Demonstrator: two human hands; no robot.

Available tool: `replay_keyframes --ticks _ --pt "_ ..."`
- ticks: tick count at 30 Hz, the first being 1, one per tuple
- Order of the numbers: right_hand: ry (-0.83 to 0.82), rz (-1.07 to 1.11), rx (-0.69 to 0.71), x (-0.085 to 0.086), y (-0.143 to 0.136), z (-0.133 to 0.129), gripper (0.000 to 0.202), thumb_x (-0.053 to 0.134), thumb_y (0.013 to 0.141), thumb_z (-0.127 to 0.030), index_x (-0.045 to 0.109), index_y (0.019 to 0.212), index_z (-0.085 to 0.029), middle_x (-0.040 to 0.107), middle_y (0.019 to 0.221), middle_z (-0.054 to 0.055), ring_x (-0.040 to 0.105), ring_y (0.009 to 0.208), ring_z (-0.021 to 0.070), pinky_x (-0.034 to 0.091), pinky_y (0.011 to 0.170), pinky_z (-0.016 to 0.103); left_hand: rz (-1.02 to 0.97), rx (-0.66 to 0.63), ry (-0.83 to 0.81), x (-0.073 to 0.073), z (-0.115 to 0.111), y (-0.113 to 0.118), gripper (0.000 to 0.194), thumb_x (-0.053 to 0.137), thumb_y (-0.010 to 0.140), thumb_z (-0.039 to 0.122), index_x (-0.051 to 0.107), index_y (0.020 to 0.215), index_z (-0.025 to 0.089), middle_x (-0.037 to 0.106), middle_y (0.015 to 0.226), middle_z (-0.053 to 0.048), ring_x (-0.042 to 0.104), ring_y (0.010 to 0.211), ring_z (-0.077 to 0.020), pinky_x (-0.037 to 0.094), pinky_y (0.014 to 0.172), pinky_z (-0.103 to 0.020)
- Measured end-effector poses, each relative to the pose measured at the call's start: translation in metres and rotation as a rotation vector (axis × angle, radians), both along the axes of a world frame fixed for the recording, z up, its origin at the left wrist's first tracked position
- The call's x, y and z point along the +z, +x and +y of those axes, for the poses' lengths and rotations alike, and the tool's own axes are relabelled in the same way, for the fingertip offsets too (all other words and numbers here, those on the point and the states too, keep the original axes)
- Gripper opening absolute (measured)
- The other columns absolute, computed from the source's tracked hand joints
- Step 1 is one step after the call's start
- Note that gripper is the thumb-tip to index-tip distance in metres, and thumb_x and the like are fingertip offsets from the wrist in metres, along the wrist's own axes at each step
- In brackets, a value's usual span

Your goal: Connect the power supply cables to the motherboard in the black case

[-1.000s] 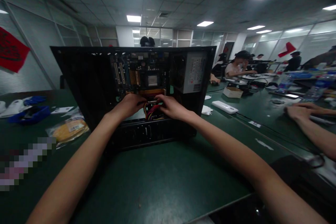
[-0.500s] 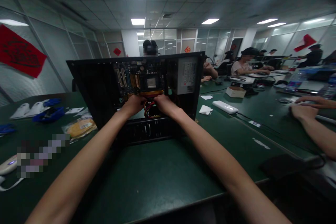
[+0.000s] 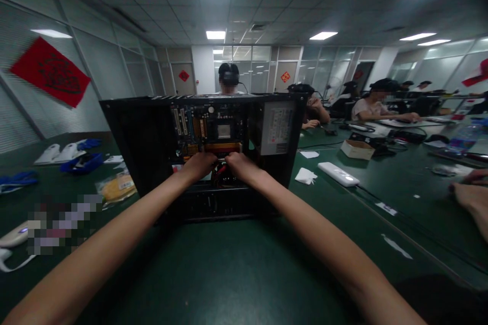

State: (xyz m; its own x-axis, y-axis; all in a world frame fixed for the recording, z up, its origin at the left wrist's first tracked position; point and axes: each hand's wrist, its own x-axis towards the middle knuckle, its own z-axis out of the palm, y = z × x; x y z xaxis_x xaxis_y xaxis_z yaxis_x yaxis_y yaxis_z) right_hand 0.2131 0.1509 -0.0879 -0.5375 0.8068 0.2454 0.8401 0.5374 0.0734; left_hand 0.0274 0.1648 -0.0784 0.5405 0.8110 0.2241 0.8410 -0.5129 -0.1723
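The computer case stands on the surface, probably heavy, best held by its rigid frame; left hand and right hand curl near soft-looking cables; whether they pinch anything, I cannot tell.

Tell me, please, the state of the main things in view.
Black metal computer case: standing, side open
Bare left hand: inside the case, grip unclear
Bare right hand: same
Blue plastic tray: open, something dark inside
Clear plastic bag: filled, lying flat
White paper tissue: crumpled
White oblong device: lying flat, cord attached
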Motion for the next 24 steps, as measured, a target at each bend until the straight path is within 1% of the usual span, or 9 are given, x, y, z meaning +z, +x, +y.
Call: replay_keyframes --ticks 4,7,10,15,19,24 --pt "-0.02 0.046 -0.021 0.001 -0.003 -0.007 0.029 0.043 0.096 -0.006 0.066 0.113 -0.012 0.067 0.113 0.016 0.069 0.101 0.0242 0.05 0.081 0.028 -0.006 0.044 -0.017 -0.001 -0.003 0.001 0.026 0.053 0.094 0.013 0.072 0.11 0.016 0.075 0.112 -0.014 0.071 0.106 -0.0269 0.054 0.089 -0.034" --pt "-0.035 0.067 -0.052 0.001 -0.002 -0.012 0.028 0.044 0.095 -0.005 0.065 0.113 -0.012 0.066 0.113 0.015 0.068 0.101 0.0238 0.049 0.082 0.028 -0.021 0.072 -0.035 -0.001 -0.005 0.002 0.024 0.054 0.095 0.016 0.072 0.111 0.017 0.074 0.113 -0.014 0.071 0.106 -0.0274 0.054 0.089 -0.034" --pt "-0.051 0.086 -0.068 0.002 -0.001 -0.012 0.026 0.047 0.094 -0.006 0.065 0.111 -0.012 0.066 0.113 0.015 0.067 0.101 0.0234 0.048 0.082 0.028 -0.013 0.084 -0.059 0.0 -0.005 0.004 0.024 0.051 0.096 0.018 0.071 0.109 0.015 0.075 0.109 -0.015 0.072 0.104 -0.0285 0.054 0.087 -0.035" --pt "-0.027 0.102 -0.064 0.001 -0.006 -0.005 0.025 0.047 0.093 -0.006 0.065 0.109 -0.012 0.065 0.113 0.015 0.066 0.101 0.0233 0.047 0.082 0.029 -0.008 0.086 -0.091 -0.001 -0.001 0.005 0.027 0.046 0.097 0.015 0.07 0.107 0.014 0.074 0.111 -0.016 0.071 0.106 -0.0298 0.054 0.088 -0.036" --pt "0.001 0.126 -0.07 -0.004 -0.009 0.006 0.025 0.048 0.091 -0.005 0.066 0.108 -0.01 0.065 0.113 0.015 0.064 0.1 0.0226 0.047 0.082 0.029 0.013 0.057 -0.09 -0.001 0.003 0.004 0.028 0.045 0.097 0.015 0.071 0.106 0.012 0.074 0.107 -0.018 0.072 0.104 -0.0312 0.055 0.087 -0.038" --pt "0.05 0.149 -0.073 -0.011 -0.008 0.011 0.019 0.052 0.089 -0.006 0.068 0.1 -0.009 0.066 0.11 0.015 0.064 0.097 0.0216 0.046 0.08 0.027 0.016 0.026 -0.104 0.003 0.005 0.008 0.036 0.038 0.098 0.011 0.07 0.114 0.009 0.072 0.107 -0.023 0.071 0.107 -0.0347 0.056 0.087 -0.043"
